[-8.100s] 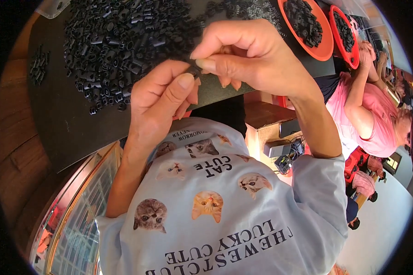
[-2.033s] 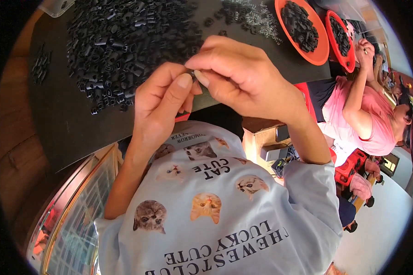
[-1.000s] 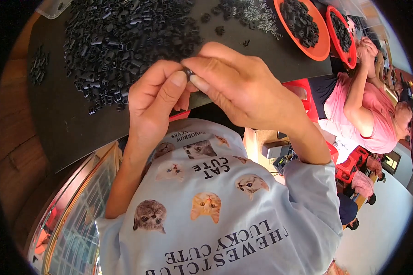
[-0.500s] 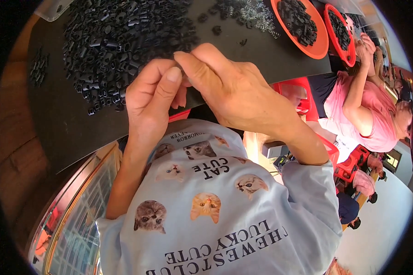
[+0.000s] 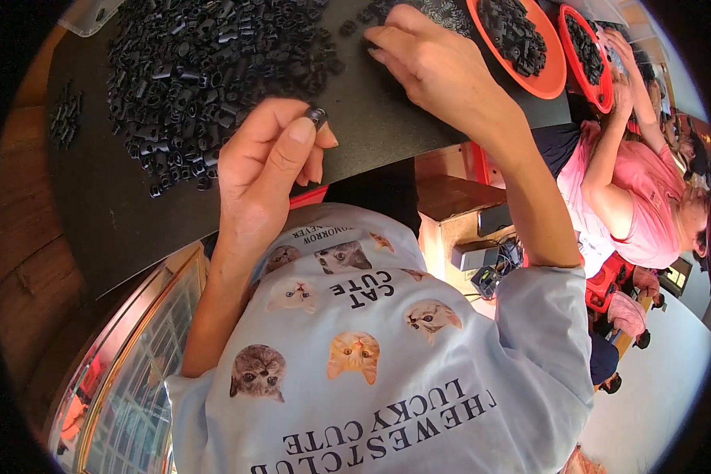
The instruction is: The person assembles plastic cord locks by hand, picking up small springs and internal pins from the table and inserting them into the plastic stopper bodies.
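Note:
Between the thumb and fingers of my left hand is a small black tubular plastic piece, with its open end showing. My right hand hovers farther forward, thumb and forefinger a little apart, and nothing shows between them. Close by its fingertips lie small black parts, and just beyond it is a heap of small metal springs, partly covered by the hand. A large pile of black tubular pieces spreads over the dark table to the left.
On the right stand an orange plate and a red tray, both with black parts. A small group of thin black parts sits at far left, below a clear container. A person in pink works at right.
My hands have come apart. The right hand has moved forward and right toward the springs, while the left stays in place, its black piece now in sight.

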`<action>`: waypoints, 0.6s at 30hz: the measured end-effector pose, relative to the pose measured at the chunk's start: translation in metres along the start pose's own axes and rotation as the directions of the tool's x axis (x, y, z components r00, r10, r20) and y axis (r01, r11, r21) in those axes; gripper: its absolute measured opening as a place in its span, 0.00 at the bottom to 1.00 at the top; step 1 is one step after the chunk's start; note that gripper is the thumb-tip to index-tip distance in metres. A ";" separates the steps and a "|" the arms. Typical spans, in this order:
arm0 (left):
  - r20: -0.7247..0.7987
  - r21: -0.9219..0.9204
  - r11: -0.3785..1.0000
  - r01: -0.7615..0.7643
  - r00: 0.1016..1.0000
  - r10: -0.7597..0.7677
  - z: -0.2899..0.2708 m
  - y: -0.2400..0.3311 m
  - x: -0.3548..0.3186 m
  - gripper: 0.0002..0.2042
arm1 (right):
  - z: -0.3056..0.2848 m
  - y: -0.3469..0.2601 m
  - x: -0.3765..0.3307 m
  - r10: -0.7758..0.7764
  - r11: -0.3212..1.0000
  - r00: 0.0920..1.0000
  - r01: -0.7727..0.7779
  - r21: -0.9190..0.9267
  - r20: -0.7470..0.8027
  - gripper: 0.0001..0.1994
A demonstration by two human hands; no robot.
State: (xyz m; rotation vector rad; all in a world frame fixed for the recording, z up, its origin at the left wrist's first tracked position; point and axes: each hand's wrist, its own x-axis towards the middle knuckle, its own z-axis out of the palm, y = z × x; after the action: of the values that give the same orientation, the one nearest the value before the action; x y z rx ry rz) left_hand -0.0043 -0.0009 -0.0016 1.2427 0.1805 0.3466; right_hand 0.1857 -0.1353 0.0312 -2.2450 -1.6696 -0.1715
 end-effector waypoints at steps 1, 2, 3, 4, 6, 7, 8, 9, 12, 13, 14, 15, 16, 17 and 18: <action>-0.004 0.002 1.000 0.000 1.000 0.000 0.001 0.000 0.000 0.09 | 0.002 0.003 0.002 -0.016 0.998 1.000 0.018 -0.055 0.027 0.05; -0.004 0.003 1.000 0.001 1.000 -0.001 0.002 0.001 0.000 0.09 | 0.002 0.004 0.003 -0.031 0.993 0.998 0.037 -0.109 0.054 0.04; -0.016 -0.004 1.000 0.013 1.000 -0.013 0.001 0.001 -0.001 0.09 | -0.002 -0.001 0.009 -0.039 0.994 0.998 0.045 -0.101 0.055 0.04; -0.023 -0.014 1.000 0.024 0.999 -0.025 0.000 0.001 -0.001 0.09 | -0.015 -0.010 0.016 0.049 0.998 0.983 -0.042 -0.046 0.177 0.06; -0.011 -0.013 1.000 0.023 1.000 -0.023 -0.001 0.000 -0.001 0.09 | -0.016 -0.011 0.018 0.133 0.991 0.945 -0.137 -0.006 0.300 0.08; 0.006 -0.012 1.000 0.021 1.000 -0.021 -0.001 0.000 -0.001 0.09 | -0.006 -0.004 0.012 0.054 0.999 0.987 -0.054 0.001 0.149 0.06; 0.010 -0.013 1.000 0.023 1.000 -0.022 0.000 0.000 0.000 0.09 | 0.000 0.001 0.008 -0.029 1.000 1.000 0.029 -0.006 -0.004 0.04; 0.012 -0.012 1.000 0.025 1.000 -0.025 0.000 0.000 0.000 0.08 | 0.002 0.003 0.008 -0.028 1.000 1.000 0.028 -0.005 -0.003 0.04; 0.002 -0.017 0.999 0.034 0.999 -0.034 0.004 0.004 0.002 0.08 | 0.002 -0.002 0.009 -0.082 0.955 0.994 0.100 0.281 -0.075 0.04; -0.012 -0.023 0.999 0.038 0.999 -0.038 0.004 0.005 0.002 0.08 | -0.006 -0.014 0.008 0.053 0.842 0.998 -0.055 0.536 0.020 0.04; -0.016 -0.022 0.999 0.039 0.999 -0.040 0.003 0.004 0.001 0.08 | -0.012 -0.023 0.007 0.157 0.646 0.977 -0.215 0.732 0.148 0.04; -0.006 -0.010 0.999 0.047 0.999 -0.047 0.001 0.003 0.001 0.08 | -0.015 -0.029 0.007 0.158 0.646 0.976 -0.216 0.732 0.148 0.04; 0.003 0.003 0.999 0.054 0.999 -0.054 -0.001 0.003 0.001 0.08 | -0.017 -0.034 0.007 0.151 0.525 0.968 -0.249 0.814 0.199 0.04; 0.003 0.003 0.998 0.055 0.998 -0.055 0.000 0.003 0.002 0.08 | -0.018 -0.037 0.007 0.137 0.391 0.959 -0.282 0.876 0.247 0.04; 0.008 -0.015 0.999 0.052 0.999 -0.052 0.000 0.003 0.002 0.08 | -0.018 -0.040 0.005 0.132 0.358 0.961 -0.274 0.893 0.242 0.03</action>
State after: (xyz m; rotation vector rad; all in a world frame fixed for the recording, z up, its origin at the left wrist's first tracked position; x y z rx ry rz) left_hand -0.0025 0.0005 0.0012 1.2218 0.2032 0.2976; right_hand 0.1515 -0.1271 0.0574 -1.4986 -1.0172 0.8219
